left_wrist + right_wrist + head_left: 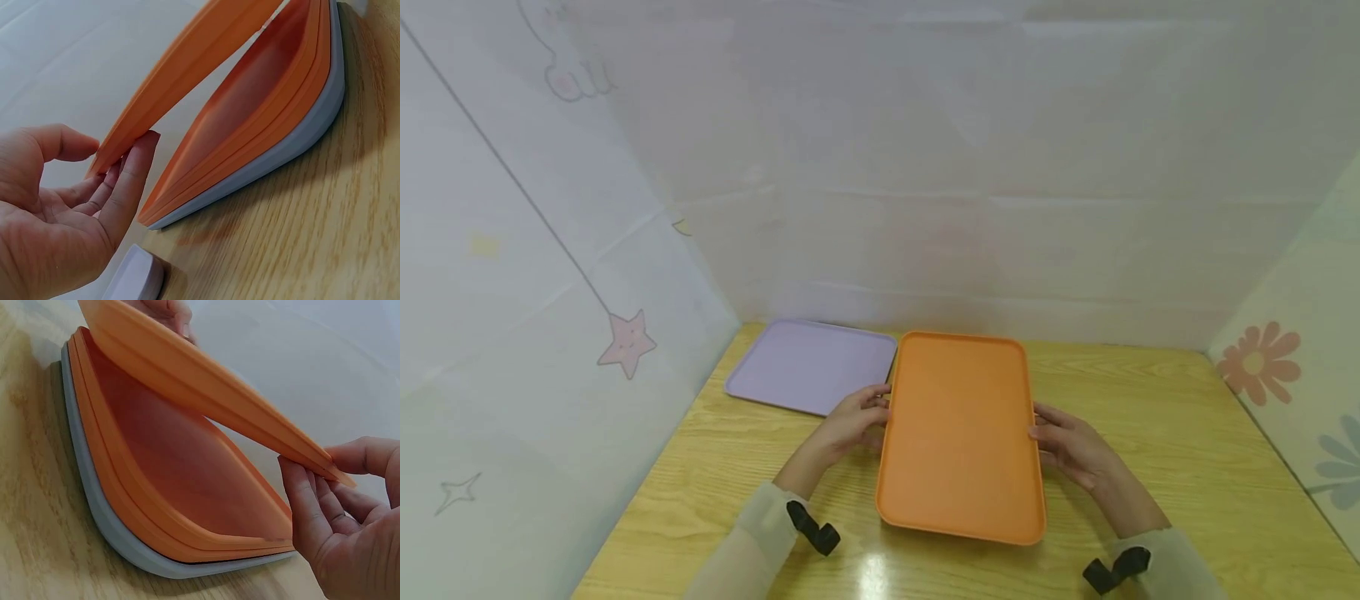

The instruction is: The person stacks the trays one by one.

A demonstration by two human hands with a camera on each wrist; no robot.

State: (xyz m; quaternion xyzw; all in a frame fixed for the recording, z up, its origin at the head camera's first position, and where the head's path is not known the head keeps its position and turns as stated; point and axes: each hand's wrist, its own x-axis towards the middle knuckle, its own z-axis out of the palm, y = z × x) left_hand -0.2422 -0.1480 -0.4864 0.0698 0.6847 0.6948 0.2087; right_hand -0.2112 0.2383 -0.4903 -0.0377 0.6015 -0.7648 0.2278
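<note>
Between both hands is an orange tray [962,433], raised at a tilt. My left hand [853,421] pinches its left edge, thumb on top and fingers beneath. On the opposite edge, my right hand [1071,446] grips it the same way. Under the raised tray, the wrist views show a stack of orange trays [181,534] with a grey tray [144,559] at the bottom; a wedge-shaped gap separates the held tray from the stack. A purple tray [812,367] lies on the table, left of and behind my left hand.
The wooden table [1150,400] carries the trays. A pale sheet [962,167] stands along its back edge, and printed sheets with a pink star [627,343] and a red flower [1255,363] flank the left and right sides.
</note>
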